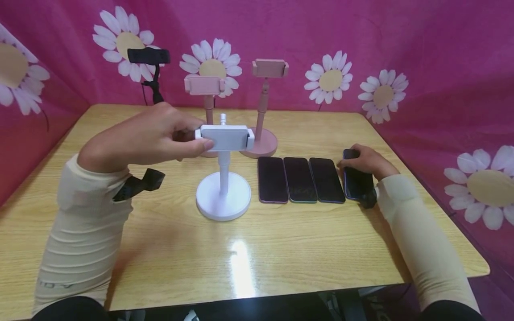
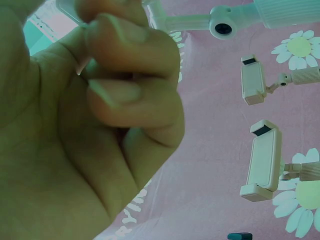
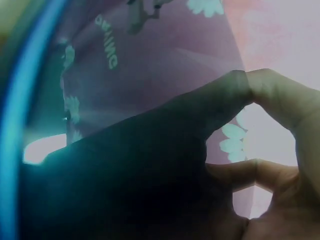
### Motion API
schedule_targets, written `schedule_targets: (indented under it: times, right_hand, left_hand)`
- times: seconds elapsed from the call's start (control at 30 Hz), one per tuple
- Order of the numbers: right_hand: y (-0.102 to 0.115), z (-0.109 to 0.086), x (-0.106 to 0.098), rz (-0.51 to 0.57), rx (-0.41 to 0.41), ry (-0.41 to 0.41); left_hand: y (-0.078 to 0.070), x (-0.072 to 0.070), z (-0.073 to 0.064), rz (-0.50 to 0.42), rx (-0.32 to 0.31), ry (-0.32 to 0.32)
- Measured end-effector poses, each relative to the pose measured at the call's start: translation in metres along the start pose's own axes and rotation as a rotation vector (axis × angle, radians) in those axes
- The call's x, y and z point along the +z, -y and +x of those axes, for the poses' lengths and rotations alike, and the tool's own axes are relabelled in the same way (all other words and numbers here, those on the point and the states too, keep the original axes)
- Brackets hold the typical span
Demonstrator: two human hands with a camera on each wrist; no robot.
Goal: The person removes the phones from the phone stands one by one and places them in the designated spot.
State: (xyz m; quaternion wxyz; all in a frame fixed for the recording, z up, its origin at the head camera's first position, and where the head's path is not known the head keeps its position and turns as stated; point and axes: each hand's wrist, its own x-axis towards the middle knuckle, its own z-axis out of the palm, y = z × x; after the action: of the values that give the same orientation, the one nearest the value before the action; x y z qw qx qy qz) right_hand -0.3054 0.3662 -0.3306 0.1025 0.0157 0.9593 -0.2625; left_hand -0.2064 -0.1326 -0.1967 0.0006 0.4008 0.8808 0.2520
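A white phone stand (image 1: 223, 178) with a round base stands upright near the middle of the table. My left hand (image 1: 148, 138) grips the left end of its clamp, thumb across the front. In the left wrist view the fingers (image 2: 135, 65) are curled, and part of the white stand shows above them. Toward the table's right side, my right hand (image 1: 367, 159) holds a dark phone (image 1: 357, 183) by its edges. Its glossy screen (image 3: 125, 185) fills much of the right wrist view. Just left of it lie three phones (image 1: 273, 180) in a row, screens up.
Behind the white stand are two pink phone stands, one (image 1: 204, 85) left and one (image 1: 270, 68) right. A black device on a thin stand (image 1: 148, 56) is at the back left. A pink cloth (image 1: 281, 26) with daisies hangs behind the wooden table (image 1: 180, 267).
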Motion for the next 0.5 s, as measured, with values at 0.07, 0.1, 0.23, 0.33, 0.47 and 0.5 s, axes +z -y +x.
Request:
schedule_targets:
  times: [0.07, 0.1, 0.23, 0.33, 0.47, 0.5]
  right_hand:
    - [0.000, 0.001, 0.002, 0.008, 0.008, 0.008]
    - [0.000, 0.001, 0.003, 0.010, 0.010, 0.011]
    - [0.002, -0.001, 0.004, 0.004, 0.038, 0.020]
    - [0.002, -0.005, 0.005, -0.006, 0.047, 0.038]
    - [0.003, -0.012, 0.002, -0.048, 0.027, 0.058]
    - [0.004, -0.014, 0.001, -0.061, 0.023, 0.059]
  left_hand:
    - [-0.001, 0.000, -0.001, -0.006, -0.001, 0.003]
    - [-0.001, -0.001, -0.001, -0.007, -0.001, 0.004]
    - [-0.001, -0.001, -0.002, -0.001, 0.000, 0.003]
    - [0.000, 0.000, -0.002, 0.021, 0.008, -0.001]
    - [0.001, 0.000, -0.001, 0.060, 0.037, -0.025]
    - [0.001, 0.000, -0.002, 0.073, 0.049, -0.035]
